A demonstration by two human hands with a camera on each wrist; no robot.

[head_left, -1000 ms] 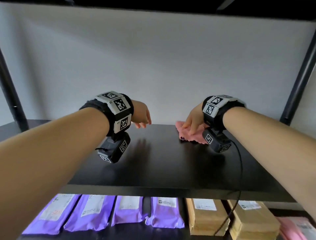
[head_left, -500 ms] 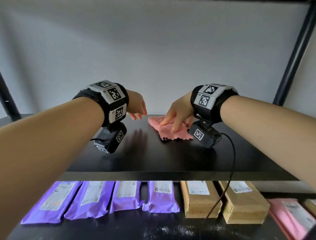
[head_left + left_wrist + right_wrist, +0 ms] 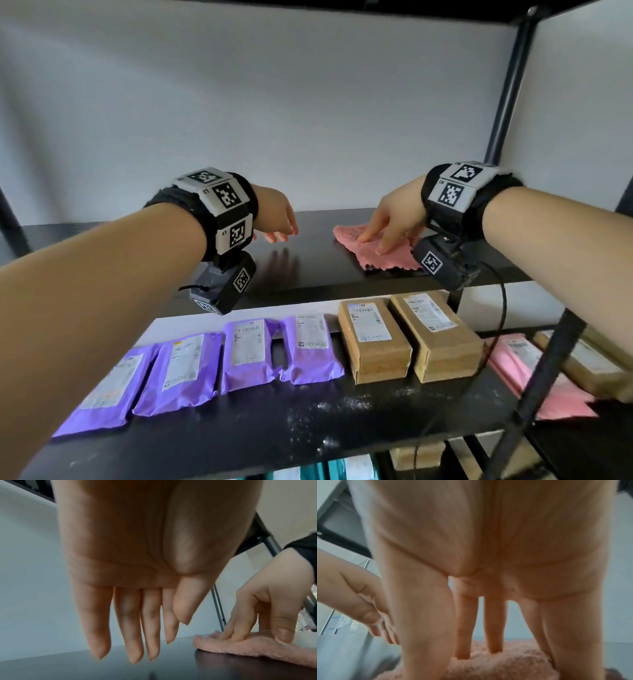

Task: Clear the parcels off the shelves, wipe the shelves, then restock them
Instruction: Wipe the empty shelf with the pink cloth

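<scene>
You are pressing the pink cloth (image 3: 380, 251) flat with your right hand (image 3: 394, 219), fingers spread, on the cleared upper shelf (image 3: 308, 270); your left hand (image 3: 275, 219) is hovering relaxed, empty. Parcels (image 3: 308, 346) below are awaiting clearing; restocking remains.

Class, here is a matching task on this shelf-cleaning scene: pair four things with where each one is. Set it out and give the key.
Things:
1. pink cloth
2. left hand
3. purple parcels
4. cardboard boxes

Places:
A. lower shelf, right of the purple ones
B. under the right hand
C. lower shelf, left part
D. over the top shelf, holding nothing

Pairs: 1-B, 2-D, 3-C, 4-A
</scene>
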